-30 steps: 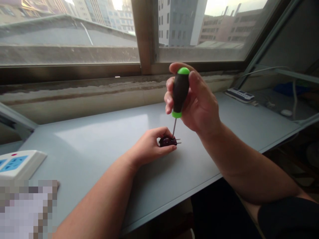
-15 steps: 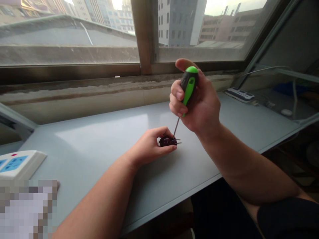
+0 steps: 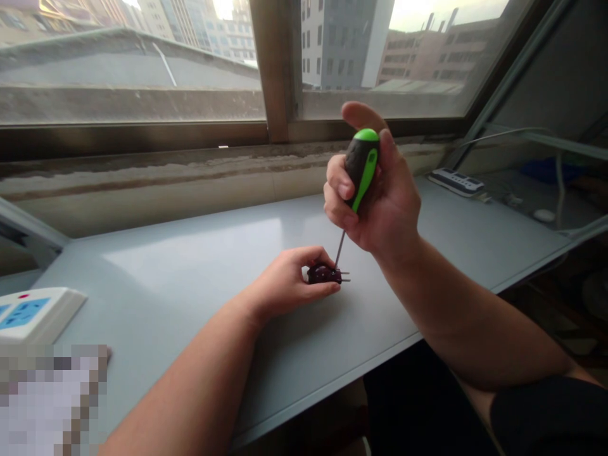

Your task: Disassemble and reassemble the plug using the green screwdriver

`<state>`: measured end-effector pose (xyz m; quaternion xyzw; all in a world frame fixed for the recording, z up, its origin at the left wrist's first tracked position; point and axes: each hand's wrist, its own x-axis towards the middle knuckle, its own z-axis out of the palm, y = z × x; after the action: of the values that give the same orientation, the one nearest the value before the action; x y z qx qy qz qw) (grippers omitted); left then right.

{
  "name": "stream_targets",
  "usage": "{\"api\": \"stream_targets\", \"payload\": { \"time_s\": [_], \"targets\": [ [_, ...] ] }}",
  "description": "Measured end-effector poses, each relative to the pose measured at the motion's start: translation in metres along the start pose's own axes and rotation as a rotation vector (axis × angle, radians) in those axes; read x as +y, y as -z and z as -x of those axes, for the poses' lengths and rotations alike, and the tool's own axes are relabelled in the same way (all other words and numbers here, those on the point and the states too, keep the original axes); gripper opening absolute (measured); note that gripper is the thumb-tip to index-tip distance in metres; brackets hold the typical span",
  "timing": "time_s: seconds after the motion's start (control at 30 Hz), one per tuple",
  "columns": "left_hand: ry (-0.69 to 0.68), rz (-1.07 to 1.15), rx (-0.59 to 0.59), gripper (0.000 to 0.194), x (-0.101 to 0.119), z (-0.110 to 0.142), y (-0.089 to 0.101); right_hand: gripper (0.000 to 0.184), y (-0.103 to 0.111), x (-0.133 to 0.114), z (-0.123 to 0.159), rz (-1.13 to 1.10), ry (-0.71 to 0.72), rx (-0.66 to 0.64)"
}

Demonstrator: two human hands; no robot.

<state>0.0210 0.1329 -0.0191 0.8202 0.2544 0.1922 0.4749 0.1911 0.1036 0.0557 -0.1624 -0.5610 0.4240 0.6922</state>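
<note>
Between the thumb and fingers of my left hand point(image 3: 289, 275) is a small dark-red electrical plug point(image 3: 323, 274), held low over the table with its metal prongs pointing right. My right hand point(image 3: 387, 196) grips a screwdriver point(image 3: 363, 168) with a green and black handle, its index finger raised off the grip. The thin shaft slants down and its tip meets the plug's upper side near the prongs. Whatever lies right under the tip is too small to make out.
The pale grey table point(image 3: 190, 272) runs along a window. A white power strip point(image 3: 40, 313) with blue sockets stands at the left, beside a blurred-out object point(image 3: 52, 399). Another power strip point(image 3: 456, 182) lies at the back right, near a round white item point(image 3: 544, 215).
The screwdriver handle has turned a little in my right hand, and the index finger has lifted higher. My left hand and the plug have shifted slightly right and down.
</note>
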Motion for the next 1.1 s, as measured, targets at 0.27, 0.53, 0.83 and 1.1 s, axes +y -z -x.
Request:
{"api": "stream_targets", "payload": {
  "time_s": [0.27, 0.53, 0.83, 1.1],
  "targets": [
    [0.012, 0.001, 0.013, 0.024, 0.001, 0.0, 0.0, 0.055, 0.0, 0.002, 0.003, 0.153, 0.041, 0.119],
    [0.007, -0.001, 0.005, 0.024, 0.0, 0.0, 0.0, 0.056, 0.01, 0.001, 0.002, 0.062, -0.049, -0.009],
    [0.013, 0.008, 0.014, 0.023, 0.002, 0.001, -0.001, 0.048, -0.001, -0.004, 0.004, 0.16, -0.004, 0.199],
    [-0.008, -0.006, 0.015, 0.025, 0.001, 0.0, -0.001, 0.058, 0.031, -0.007, 0.0, 0.229, -0.017, 0.124]
  ]
}}
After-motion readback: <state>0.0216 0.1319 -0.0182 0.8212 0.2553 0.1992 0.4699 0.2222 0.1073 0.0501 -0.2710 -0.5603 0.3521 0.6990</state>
